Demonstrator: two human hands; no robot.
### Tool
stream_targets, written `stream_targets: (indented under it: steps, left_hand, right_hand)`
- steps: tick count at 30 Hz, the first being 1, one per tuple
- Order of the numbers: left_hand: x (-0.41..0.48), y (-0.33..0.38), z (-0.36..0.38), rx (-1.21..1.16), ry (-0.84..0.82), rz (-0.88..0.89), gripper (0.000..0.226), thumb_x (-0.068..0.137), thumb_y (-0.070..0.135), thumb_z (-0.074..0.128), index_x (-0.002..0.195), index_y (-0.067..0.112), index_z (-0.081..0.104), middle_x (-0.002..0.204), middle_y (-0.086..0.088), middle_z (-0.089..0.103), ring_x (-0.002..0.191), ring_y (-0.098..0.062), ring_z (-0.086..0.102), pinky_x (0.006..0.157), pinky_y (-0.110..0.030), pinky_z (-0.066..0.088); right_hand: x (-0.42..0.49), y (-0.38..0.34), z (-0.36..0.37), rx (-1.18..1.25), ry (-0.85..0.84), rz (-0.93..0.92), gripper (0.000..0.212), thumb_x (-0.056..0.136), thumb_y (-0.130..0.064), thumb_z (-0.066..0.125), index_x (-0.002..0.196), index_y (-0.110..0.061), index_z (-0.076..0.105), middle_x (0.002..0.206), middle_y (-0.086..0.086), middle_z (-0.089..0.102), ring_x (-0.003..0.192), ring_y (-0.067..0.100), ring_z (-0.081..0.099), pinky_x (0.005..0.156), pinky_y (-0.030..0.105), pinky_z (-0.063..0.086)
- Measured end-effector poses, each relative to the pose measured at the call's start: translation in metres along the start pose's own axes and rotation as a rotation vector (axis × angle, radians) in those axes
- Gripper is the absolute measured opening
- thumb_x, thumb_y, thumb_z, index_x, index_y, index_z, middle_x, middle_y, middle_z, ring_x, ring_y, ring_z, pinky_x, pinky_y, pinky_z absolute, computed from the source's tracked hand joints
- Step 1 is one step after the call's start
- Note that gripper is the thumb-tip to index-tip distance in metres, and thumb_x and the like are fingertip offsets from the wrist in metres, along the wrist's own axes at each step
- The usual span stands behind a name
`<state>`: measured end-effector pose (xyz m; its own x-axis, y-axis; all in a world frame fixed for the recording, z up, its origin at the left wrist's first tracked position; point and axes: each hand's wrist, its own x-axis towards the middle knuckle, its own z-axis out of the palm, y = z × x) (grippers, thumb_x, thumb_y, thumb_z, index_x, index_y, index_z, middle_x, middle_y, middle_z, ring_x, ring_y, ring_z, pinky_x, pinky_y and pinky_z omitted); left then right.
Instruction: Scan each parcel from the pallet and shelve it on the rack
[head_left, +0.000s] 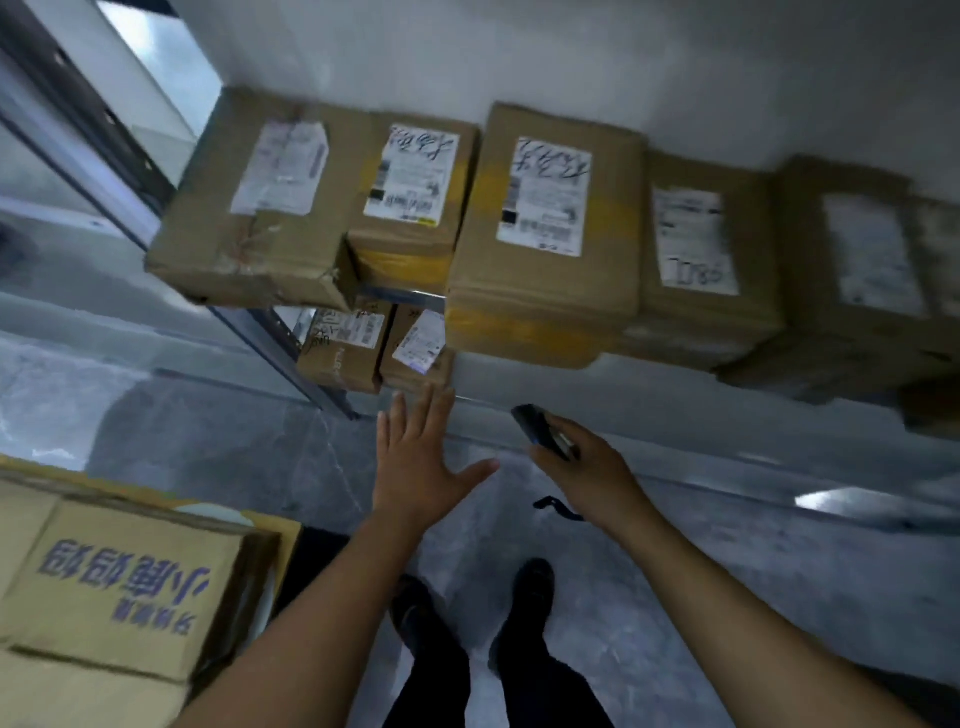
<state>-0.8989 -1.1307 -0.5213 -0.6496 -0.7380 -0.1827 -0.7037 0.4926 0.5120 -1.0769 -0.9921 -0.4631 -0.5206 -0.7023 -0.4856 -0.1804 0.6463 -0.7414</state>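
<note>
The left hand (421, 457) is spread flat, fingers straight and thumb out, holding nothing. Its fingertips reach up to the lower right parcel (418, 348), though the blur makes it hard to tell whether they touch it. The right hand (592, 467) curls round a dark scanner (540, 428), gripping it with its head pointing up and left toward the rack (291, 343). A dark strap (558, 506) dangles under that wrist.

5 brown parcels sit side by side on the rack's upper shelf, each showing a white label. The 1st parcel (218, 228), at the left end, is creased and its near corner is crushed. The 2nd parcel (410, 244) is smaller, with yellow tape, and presses against the 1st. The 3rd parcel (478, 249), also yellow-taped, juts forward over the shelf edge. The 4th parcel (763, 249) and the 5th parcel (810, 244) follow to the right, heavily blurred.

On the shelf below, the lower left parcel (343, 358) stands just beside the lower right parcel, both small and labelled.

At the lower left a large carton (119, 587) with purple printing stands near the person's left arm. 2 dark shoes (524, 587) stand on the grey floor (753, 571)
</note>
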Motion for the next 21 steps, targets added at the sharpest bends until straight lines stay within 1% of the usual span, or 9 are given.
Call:
stream_targets:
  steps: [2,4,6,8,11,14,17,18,21]
  left_hand:
    - [-0.02,0.026,-0.014,-0.003,-0.024,0.073,0.112,0.071,0.097,0.036,0.163,0.037,0.011,0.172,0.008,0.005,0.156,-0.018,-0.015,0.125,-0.042,-0.014]
    - [-0.038,0.052,-0.021,-0.024,-0.037,0.141,0.109,0.072,0.094,0.039,0.162,0.038,0.015,0.172,0.007,0.007,0.152,-0.012,-0.017,0.125,-0.041,-0.015]
    - [-0.054,0.079,-0.025,-0.038,-0.037,0.209,0.105,0.074,0.093,0.043,0.161,0.037,0.021,0.172,0.006,0.01,0.155,-0.015,-0.014,0.125,-0.042,-0.012]
    - [-0.067,0.106,-0.026,-0.026,-0.033,0.272,0.103,0.076,0.092,0.045,0.16,0.036,0.024,0.171,0.005,0.014,0.158,-0.022,-0.005,0.125,-0.045,-0.008]
    - [-0.086,0.146,-0.02,0.005,-0.04,0.376,0.101,0.076,0.091,0.046,0.159,0.036,0.028,0.17,0.003,0.021,0.158,-0.027,0.003,0.126,-0.048,-0.002]
    - [-0.109,0.191,-0.006,0.061,-0.088,0.451,0.1,0.076,0.092,0.044,0.158,0.036,0.03,0.17,0.003,0.021,0.158,-0.029,0.006,0.126,-0.05,0.0]
    - [-0.136,0.239,0.011,0.087,-0.157,0.54,0.097,0.076,0.091,0.043,0.157,0.038,0.032,0.17,0.003,0.02,0.158,-0.028,0.002,0.124,-0.046,-0.007]
    - [-0.145,0.256,0.018,0.096,-0.181,0.575,0.097,0.076,0.091,0.042,0.157,0.039,0.033,0.17,0.004,0.019,0.158,-0.028,0.001,0.123,-0.044,-0.009]
    - [-0.172,0.309,0.041,0.132,-0.246,0.668,0.097,0.075,0.091,0.04,0.156,0.039,0.035,0.17,0.004,0.019,0.159,-0.028,0.001,0.125,-0.047,-0.006]
  right_hand:
    - [-0.031,-0.001,-0.021,0.053,0.037,-0.011,0.043,0.094,-0.045,0.063,0.134,-0.05,0.05,0.107,-0.035,0.054,0.083,-0.026,0.054,0.061,0.002,0.044]
    - [-0.06,0.003,-0.043,0.084,0.095,-0.016,0.04,0.094,-0.045,0.063,0.132,-0.053,0.05,0.108,-0.042,0.053,0.091,-0.021,0.056,0.072,0.003,0.042]
    - [-0.09,0.013,-0.066,0.116,0.161,-0.021,0.042,0.094,-0.045,0.063,0.134,-0.049,0.053,0.117,-0.037,0.057,0.105,-0.012,0.056,0.086,0.012,0.043]
    - [-0.121,0.028,-0.09,0.145,0.211,-0.005,0.046,0.092,-0.046,0.064,0.138,-0.045,0.054,0.126,-0.029,0.059,0.113,-0.006,0.056,0.092,0.018,0.044]
    - [-0.169,0.061,-0.123,0.174,0.297,0.026,0.047,0.092,-0.043,0.066,0.138,-0.04,0.056,0.129,-0.023,0.061,0.118,0.0,0.056,0.097,0.022,0.045]
    - [-0.221,0.098,-0.151,0.236,0.4,0.064,0.042,0.092,-0.037,0.069,0.133,-0.039,0.061,0.125,-0.022,0.065,0.119,0.002,0.058,0.102,0.025,0.045]
    - [-0.275,0.136,-0.171,0.284,0.479,0.075,0.044,0.092,-0.031,0.07,0.135,-0.03,0.061,0.129,-0.017,0.064,0.122,0.002,0.057,0.108,0.029,0.043]
    - [-0.293,0.148,-0.177,0.298,0.498,0.082,0.046,0.092,-0.03,0.07,0.137,-0.027,0.061,0.131,-0.016,0.064,0.123,0.002,0.056,0.107,0.028,0.043]
    - [-0.346,0.187,-0.193,0.35,0.554,0.122,0.047,0.091,-0.033,0.071,0.136,-0.032,0.06,0.128,-0.019,0.064,0.118,0.0,0.058,0.095,0.025,0.05]
